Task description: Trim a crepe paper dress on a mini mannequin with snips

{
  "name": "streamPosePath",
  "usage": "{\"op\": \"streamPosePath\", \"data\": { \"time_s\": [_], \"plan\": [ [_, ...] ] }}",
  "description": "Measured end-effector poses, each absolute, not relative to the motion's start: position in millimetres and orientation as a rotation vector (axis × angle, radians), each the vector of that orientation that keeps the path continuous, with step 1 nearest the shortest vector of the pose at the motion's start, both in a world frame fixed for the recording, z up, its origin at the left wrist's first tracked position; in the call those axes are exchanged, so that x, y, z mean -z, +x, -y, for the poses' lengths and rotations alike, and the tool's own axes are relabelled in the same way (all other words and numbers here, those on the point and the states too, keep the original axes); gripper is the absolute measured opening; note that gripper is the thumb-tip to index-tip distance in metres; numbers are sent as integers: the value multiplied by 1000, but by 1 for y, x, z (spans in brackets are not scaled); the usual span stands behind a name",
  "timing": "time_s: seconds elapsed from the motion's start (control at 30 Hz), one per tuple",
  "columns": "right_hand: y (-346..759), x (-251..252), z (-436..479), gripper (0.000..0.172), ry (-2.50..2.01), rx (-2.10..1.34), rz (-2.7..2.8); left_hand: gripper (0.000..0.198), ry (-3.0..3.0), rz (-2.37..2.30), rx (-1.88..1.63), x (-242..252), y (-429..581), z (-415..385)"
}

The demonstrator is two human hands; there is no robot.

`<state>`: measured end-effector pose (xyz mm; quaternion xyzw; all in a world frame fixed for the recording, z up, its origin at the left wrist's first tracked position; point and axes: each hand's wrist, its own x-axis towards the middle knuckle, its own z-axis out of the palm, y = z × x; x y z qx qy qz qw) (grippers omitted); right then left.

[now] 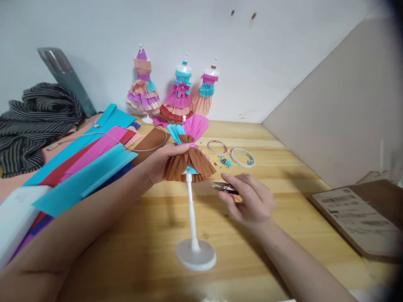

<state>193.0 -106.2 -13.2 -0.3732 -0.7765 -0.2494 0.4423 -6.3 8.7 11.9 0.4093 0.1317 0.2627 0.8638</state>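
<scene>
The fingers of the left hand (160, 162) pinch the waist of a brown-and-pink paper dress (198, 163) on a white mannequin stand (190, 212) upon the table (151, 251). At the dress's four o'clock, the right hand's (253, 199) fingers grip thread snips (231, 191); paper strips (91, 176) lie at nine o'clock.

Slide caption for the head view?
Left hand holds brown pleated paper dress on slim white stand; right hand holds small dark snips.

Lt. wood tbl. (141, 251) by wht. back wall (283, 54).
</scene>
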Motion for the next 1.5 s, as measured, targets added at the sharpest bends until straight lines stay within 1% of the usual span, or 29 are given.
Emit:
{"op": "streamPosePath", "data": {
  "time_s": [0.13,0.3,0.5,0.8,0.97,1.5],
  "plan": [
    [185,12,108,32,-958,601,1879,33,884,-256,-562,-13,-5,-3],
    [180,11,109,36,-976,572,1874,33,873,-220,-514,-11,-2,1],
    [179,12,110,30,-979,575,1860,31,865,-192,-492,-8,0,2],
    [181,13,110,27,-1019,591,1880,28,859,-210,-490,-10,-1,2],
    [182,13,109,23,-1011,626,1897,26,850,-198,-465,-9,-1,1],
    [183,13,107,26,-978,624,1915,28,822,-212,-450,-6,-1,-1]
  ]
}}
